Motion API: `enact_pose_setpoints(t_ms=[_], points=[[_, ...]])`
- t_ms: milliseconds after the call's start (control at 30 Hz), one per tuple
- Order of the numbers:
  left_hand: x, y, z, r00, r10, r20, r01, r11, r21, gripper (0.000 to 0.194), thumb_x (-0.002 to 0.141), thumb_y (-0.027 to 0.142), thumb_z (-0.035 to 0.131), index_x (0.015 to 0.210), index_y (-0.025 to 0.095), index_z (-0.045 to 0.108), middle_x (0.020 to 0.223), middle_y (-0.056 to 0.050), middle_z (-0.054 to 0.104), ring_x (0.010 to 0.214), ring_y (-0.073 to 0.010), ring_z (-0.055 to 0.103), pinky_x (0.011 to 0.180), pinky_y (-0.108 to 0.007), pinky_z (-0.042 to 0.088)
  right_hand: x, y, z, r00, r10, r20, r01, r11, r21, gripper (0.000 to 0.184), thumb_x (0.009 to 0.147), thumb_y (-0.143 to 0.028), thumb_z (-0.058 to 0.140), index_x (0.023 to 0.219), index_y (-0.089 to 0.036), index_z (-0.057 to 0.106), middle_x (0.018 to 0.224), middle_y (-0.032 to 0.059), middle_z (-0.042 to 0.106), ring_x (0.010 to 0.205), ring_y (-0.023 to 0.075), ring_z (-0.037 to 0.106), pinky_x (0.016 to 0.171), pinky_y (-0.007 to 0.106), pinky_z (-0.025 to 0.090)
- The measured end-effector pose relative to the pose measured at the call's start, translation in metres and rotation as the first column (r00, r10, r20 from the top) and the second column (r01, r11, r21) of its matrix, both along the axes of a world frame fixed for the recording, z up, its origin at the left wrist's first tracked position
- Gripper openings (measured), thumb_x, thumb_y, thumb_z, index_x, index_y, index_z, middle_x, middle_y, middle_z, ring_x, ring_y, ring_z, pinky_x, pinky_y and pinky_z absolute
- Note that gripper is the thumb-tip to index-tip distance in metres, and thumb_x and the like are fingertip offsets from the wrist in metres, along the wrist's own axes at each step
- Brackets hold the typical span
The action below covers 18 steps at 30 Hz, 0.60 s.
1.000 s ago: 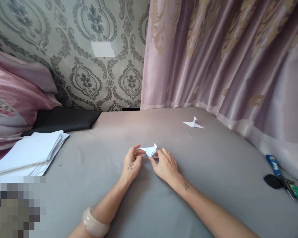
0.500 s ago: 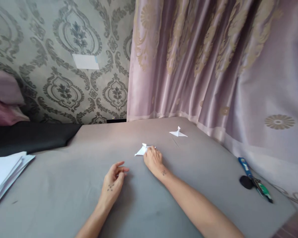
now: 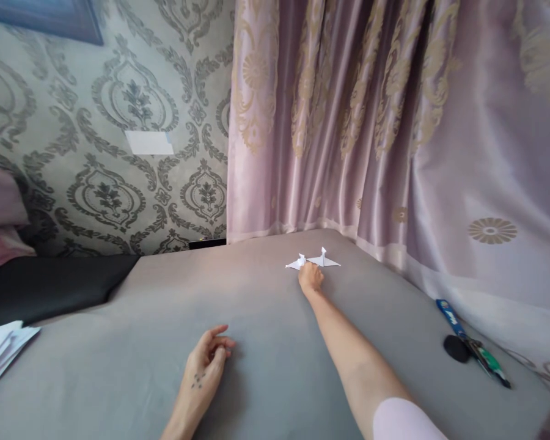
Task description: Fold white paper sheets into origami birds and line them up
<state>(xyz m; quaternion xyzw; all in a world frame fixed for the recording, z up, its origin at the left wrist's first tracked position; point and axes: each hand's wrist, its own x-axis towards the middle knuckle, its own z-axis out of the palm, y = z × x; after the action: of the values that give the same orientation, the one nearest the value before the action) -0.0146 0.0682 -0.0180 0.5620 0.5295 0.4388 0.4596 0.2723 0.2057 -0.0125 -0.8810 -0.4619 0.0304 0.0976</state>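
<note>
My right hand (image 3: 310, 277) reaches far out over the grey covered surface, its fingers closed on a folded white paper bird (image 3: 295, 264). The hand hides part of the bird and my fingertips. Just to its right stands a second paper bird (image 3: 329, 263), upright on the surface; the hand partly overlaps its near side, and I cannot tell whether the two birds touch. Nearer to me, my left hand (image 3: 205, 362) hovers or rests low at centre left, fingers loosely curled and apart, with nothing in it.
A stack of white papers (image 3: 7, 351) lies at the left edge, by a black padded piece (image 3: 55, 284). On the right are a blue strap (image 3: 450, 315), a black disc (image 3: 456, 348) and a green-handled tool (image 3: 491, 362). Patterned curtains (image 3: 321, 122) hang along the far right side.
My right hand has moved away from me and to the right, carrying the paper bird close to the other one. The left hand stays nearly in place. The view has tilted up slightly.
</note>
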Motion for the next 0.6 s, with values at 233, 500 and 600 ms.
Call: enact_pose_setpoints(t_ms=[233,500,600], points=[[0.001,-0.002,0.005,1.0,-0.03,-0.009,0.03,0.999,0.01,0.041,0.067,0.041,0.05,0.099,0.016,0.056,0.076,-0.007,0.07,0.068,-0.0205,0.063,0.067,-0.032,0.05,0.005,0.003,-0.013,1.0,-0.012,-0.022,0.013,0.998,0.059,0.035,0.091,-0.035,0.056,0.12,-0.017,0.055,0.121,0.0092,0.058,0.102,0.0206,0.06,0.085,0.042,0.052],[0.0,-0.003,0.005,0.996,-0.049,-0.07,0.05,0.999,0.008,0.043,0.066,0.041,0.046,0.099,0.016,0.057,0.077,-0.006,0.07,0.069,-0.0206,0.062,0.068,-0.031,0.05,0.008,-0.002,-0.02,0.998,0.038,-0.05,-0.031,0.991,0.127,0.034,0.091,-0.035,0.055,0.12,-0.018,0.055,0.121,0.0087,0.058,0.101,0.0203,0.06,0.085,0.042,0.052],[-0.001,-0.002,0.006,0.997,-0.044,-0.069,0.044,0.999,-0.005,0.044,0.066,0.041,0.045,0.099,0.015,0.056,0.077,-0.007,0.069,0.069,-0.0206,0.062,0.068,-0.031,0.05,0.013,-0.005,-0.021,0.994,0.083,-0.069,-0.072,0.985,0.157,0.033,0.091,-0.035,0.056,0.12,-0.018,0.056,0.121,0.0085,0.058,0.102,0.0203,0.06,0.085,0.042,0.052]])
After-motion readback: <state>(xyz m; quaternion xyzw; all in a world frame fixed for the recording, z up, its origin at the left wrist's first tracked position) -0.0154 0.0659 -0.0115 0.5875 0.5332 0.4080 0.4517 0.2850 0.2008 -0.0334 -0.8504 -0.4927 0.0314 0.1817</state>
